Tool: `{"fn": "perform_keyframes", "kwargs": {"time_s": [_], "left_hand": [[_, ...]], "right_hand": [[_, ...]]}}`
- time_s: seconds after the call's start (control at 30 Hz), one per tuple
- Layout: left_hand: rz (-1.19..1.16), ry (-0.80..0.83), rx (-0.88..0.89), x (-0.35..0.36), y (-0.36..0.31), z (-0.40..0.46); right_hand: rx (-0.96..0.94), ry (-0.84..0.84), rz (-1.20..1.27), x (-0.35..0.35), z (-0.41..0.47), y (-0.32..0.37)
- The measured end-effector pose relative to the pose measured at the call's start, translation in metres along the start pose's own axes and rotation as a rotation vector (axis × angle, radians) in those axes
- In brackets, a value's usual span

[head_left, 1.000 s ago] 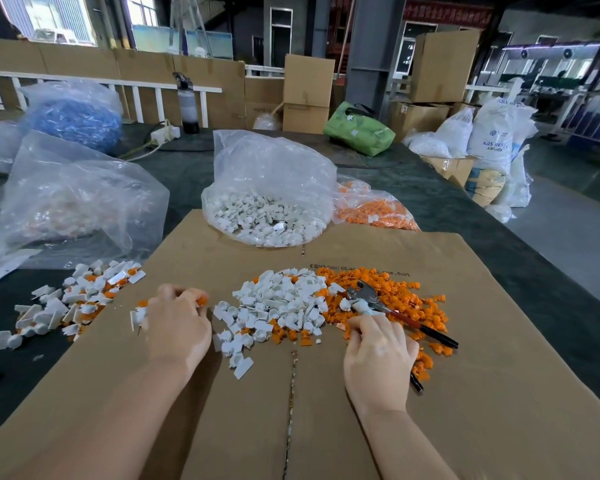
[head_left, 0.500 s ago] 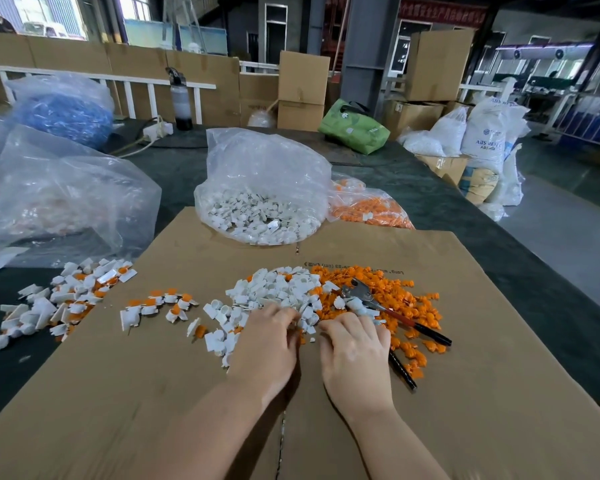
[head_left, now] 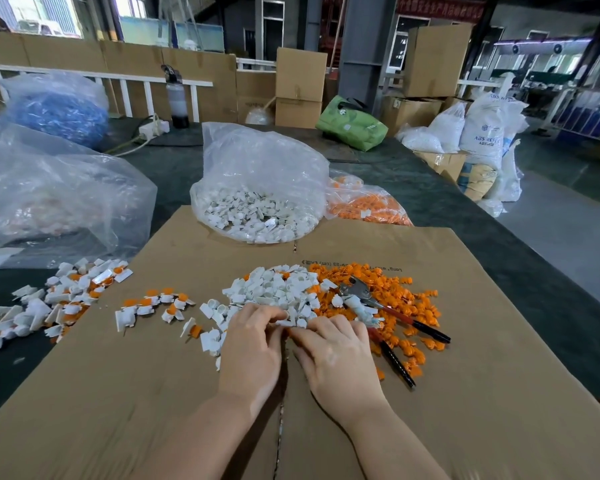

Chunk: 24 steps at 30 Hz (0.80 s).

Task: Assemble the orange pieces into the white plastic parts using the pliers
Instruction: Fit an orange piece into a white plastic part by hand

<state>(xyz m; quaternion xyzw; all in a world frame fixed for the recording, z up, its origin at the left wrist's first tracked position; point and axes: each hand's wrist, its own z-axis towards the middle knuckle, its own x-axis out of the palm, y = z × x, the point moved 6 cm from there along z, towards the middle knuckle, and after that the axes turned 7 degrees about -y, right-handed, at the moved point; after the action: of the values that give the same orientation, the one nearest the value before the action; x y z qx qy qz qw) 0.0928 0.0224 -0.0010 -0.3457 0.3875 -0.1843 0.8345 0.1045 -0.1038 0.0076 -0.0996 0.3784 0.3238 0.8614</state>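
Picking now: both hands meet at the near edge of the white parts pile (head_left: 274, 289), on the cardboard sheet (head_left: 153, 393).
Left hand (head_left: 253, 344): fingers bent, tips on small white bits; I cannot tell if it holds one.
Right hand (head_left: 333, 351): fingers bent the same way; its hold is hidden too.
Orange pieces (head_left: 406, 299): heaped just right of the white pile.
Pliers (head_left: 378, 308): lying on the orange heap, nobody holding them.
Good way: take just one white part and turn its hole up before reaching for an orange one.
Done ones (head_left: 153, 303): spread out to the left.

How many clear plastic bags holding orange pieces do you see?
1: the bag of orange pieces lies behind the cardboard sheet, right of the bag of white parts. More may be hidden.
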Motion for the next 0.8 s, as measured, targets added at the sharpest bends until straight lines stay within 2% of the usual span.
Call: {"fn": "perform_keyframes", "kwargs": {"time_s": [0.43, 0.8], "left_hand": [[0.095, 0.094, 0.051, 0.016, -0.004, 0.002], [0.259, 0.132, 0.059, 0.028, -0.009, 0.006]], "right_hand": [[0.199, -0.078, -0.099, -0.002, -0.001, -0.017], [0.337, -0.117, -0.041, -0.004, -0.004, -0.027]]}}
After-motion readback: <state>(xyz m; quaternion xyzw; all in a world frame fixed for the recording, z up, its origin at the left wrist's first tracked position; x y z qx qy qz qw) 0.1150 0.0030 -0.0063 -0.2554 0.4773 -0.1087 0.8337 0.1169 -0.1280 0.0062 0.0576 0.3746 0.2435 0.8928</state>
